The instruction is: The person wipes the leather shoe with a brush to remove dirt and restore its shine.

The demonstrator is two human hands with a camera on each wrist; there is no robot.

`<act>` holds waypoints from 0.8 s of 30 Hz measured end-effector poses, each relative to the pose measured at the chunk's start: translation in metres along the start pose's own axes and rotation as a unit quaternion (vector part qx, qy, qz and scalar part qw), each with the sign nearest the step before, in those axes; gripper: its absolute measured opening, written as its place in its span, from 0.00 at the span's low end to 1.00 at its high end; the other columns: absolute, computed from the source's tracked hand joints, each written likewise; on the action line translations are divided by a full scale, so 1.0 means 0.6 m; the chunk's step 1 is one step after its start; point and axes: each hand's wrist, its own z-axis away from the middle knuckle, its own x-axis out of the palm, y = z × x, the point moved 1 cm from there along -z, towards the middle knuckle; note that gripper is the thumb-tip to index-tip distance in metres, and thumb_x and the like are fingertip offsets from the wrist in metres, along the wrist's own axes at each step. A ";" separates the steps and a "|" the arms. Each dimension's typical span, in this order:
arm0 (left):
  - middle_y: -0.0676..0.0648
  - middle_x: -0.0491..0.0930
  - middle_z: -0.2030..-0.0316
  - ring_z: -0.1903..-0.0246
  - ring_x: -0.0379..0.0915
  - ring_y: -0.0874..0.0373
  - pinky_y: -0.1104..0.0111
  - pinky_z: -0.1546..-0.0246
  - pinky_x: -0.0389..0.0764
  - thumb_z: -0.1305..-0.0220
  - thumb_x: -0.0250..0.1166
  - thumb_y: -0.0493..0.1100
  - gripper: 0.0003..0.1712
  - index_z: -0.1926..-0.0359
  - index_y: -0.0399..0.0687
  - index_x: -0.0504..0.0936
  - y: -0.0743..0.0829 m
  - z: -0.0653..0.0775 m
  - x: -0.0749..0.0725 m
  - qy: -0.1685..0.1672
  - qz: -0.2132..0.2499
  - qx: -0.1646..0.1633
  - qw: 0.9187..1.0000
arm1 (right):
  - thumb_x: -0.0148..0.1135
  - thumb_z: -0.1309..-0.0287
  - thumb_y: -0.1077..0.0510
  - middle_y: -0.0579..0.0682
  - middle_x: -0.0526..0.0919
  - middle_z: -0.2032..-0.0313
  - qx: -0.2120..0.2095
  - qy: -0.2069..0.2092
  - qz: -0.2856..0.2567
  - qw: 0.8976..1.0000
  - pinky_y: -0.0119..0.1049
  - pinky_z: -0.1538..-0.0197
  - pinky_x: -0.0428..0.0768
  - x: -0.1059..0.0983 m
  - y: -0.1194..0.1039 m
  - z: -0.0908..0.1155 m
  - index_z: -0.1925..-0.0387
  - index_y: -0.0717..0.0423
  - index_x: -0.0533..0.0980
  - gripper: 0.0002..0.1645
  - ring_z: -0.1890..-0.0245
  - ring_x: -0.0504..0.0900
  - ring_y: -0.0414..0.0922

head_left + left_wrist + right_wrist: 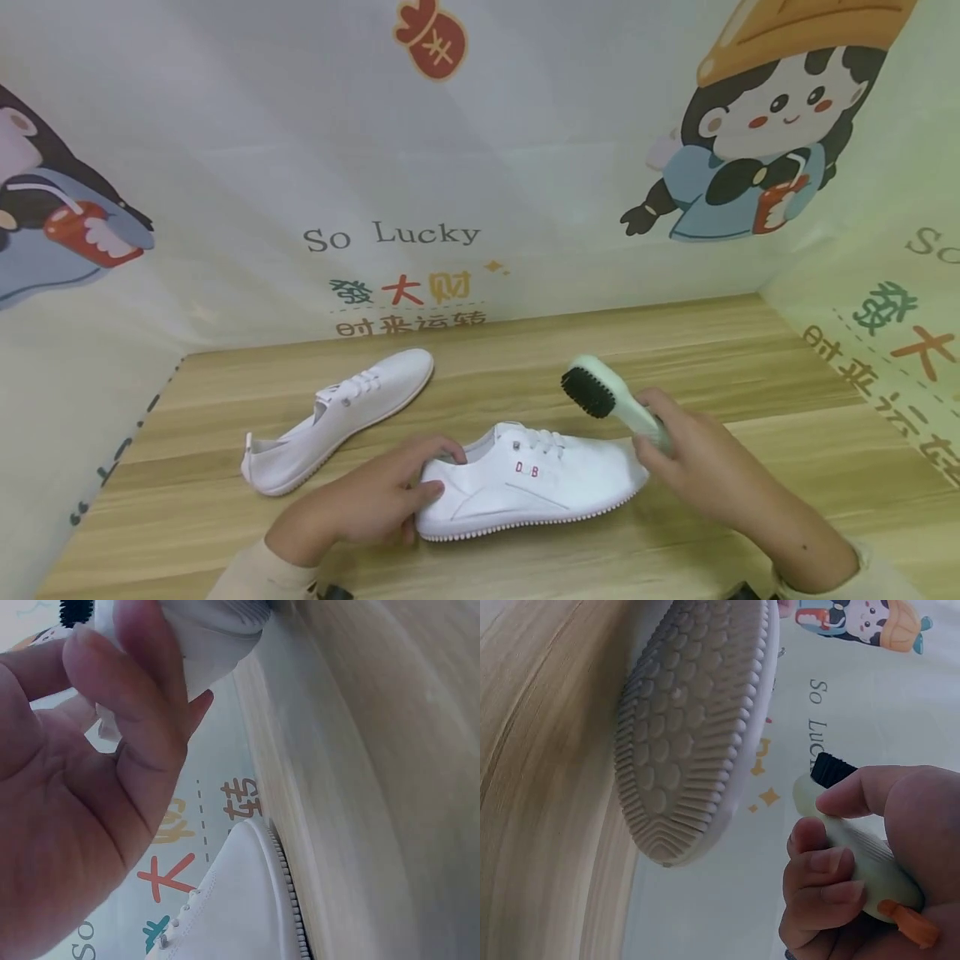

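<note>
Your left grip (378, 500) pinches the heel end of a white shoe (528, 487), thumb on the outside; the fingertips reaching into its opening are hidden, so you cannot see how far they go. Your right grip (686, 450) is curled round the handle of a pale green brush (624, 400), covering most of that handle; an orange loop (909, 924) at its end shows only from the right wrist. The black bristles (588, 392) are apart from the shoe.

That shoe is in front of you, toe toward your right hand, its patterned sole facing the right wrist view, where its heel end is cut off. You cannot tell whether the heel touches the desk (847, 467).

A second white shoe (337, 425) lies on the desk, beyond your left forearm. Count two shoes and one brush. Both sleeves (266, 575) run out of frame. On the printed cloth (570, 267) behind are two cartoon figures (780, 142), the left one cut off, and one red bag print (438, 46).
</note>
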 end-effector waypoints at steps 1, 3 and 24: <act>0.38 0.70 0.48 0.85 0.75 0.58 0.66 0.86 0.78 0.24 0.52 0.39 0.16 0.40 0.61 0.68 0.001 0.001 -0.001 0.003 0.004 -0.003 1.000 | 0.61 0.37 0.63 0.44 0.74 0.77 -0.003 -0.001 0.004 1.000 0.25 0.84 0.68 0.000 -0.001 0.000 0.44 0.54 0.72 0.19 0.84 0.65 0.33; 0.40 0.71 0.54 0.85 0.75 0.57 0.65 0.87 0.77 0.24 0.52 0.39 0.16 0.40 0.61 0.68 0.002 0.001 -0.002 0.010 0.004 -0.008 1.000 | 0.61 0.35 0.62 0.43 0.73 0.77 -0.010 -0.004 0.012 1.000 0.25 0.83 0.68 0.001 -0.004 0.000 0.43 0.52 0.72 0.20 0.84 0.65 0.33; 0.43 0.72 0.56 0.83 0.76 0.61 0.67 0.79 0.80 0.23 0.54 0.50 0.14 0.42 0.56 0.75 -0.002 -0.003 -0.002 0.016 -0.029 0.007 0.999 | 0.57 0.31 0.62 0.42 0.69 0.78 -0.018 0.017 0.031 0.999 0.28 0.80 0.69 0.019 -0.002 0.001 0.37 0.51 0.68 0.23 0.81 0.64 0.34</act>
